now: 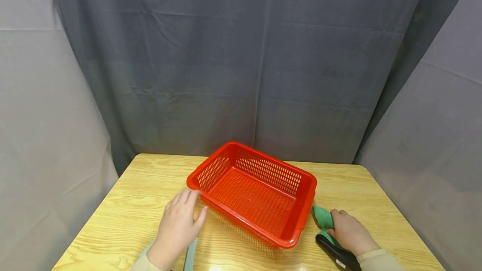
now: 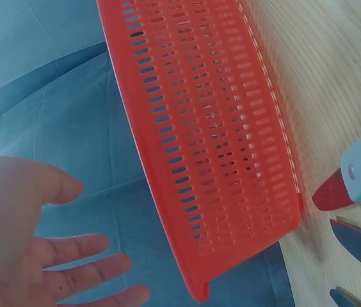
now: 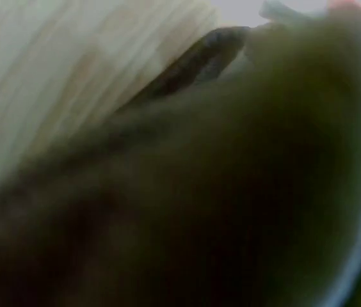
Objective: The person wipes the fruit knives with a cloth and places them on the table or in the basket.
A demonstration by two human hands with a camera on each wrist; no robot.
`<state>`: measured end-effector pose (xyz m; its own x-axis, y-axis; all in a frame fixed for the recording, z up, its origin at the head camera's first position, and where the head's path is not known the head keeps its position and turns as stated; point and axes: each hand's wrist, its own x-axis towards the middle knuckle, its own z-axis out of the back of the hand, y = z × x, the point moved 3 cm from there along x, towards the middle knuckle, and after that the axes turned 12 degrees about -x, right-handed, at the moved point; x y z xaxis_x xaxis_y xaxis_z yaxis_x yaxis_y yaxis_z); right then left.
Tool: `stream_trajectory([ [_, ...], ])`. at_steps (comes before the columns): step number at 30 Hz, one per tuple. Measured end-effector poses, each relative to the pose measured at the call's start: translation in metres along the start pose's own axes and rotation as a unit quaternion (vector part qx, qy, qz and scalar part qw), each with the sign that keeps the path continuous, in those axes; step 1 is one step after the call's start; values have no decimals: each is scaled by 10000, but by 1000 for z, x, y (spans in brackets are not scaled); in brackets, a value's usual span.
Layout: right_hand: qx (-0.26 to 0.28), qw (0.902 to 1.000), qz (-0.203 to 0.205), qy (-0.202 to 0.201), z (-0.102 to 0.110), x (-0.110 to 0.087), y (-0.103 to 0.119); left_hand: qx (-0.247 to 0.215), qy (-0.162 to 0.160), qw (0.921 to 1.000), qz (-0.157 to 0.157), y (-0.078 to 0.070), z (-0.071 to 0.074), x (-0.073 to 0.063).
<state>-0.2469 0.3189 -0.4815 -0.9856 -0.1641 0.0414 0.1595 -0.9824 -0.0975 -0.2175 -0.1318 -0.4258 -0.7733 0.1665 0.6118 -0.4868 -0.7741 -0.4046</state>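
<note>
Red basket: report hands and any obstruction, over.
Left hand by red basket's near-left corner, contact unclear. Right hand grips green-and-black object, right of basket. Possible obstruction: pale-blue item close to left hand.

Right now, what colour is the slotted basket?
The slotted basket is red, shown best in the head view.

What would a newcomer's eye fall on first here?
The bright red basket in the middle of the wooden table stands out most. Right of it, the right hand holds a green-and-black object. The left hand is spread beside the basket's left end.
</note>
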Motion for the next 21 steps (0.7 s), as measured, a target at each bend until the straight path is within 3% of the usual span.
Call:
stream_trajectory([
  [9,45,9992,59,-402,1,-4,0,144,201,9996,129,8,2,-1],
  [21,380,9969,-151,-667,3,-6,-7,299,855,9957,194,11,2,-9],
])
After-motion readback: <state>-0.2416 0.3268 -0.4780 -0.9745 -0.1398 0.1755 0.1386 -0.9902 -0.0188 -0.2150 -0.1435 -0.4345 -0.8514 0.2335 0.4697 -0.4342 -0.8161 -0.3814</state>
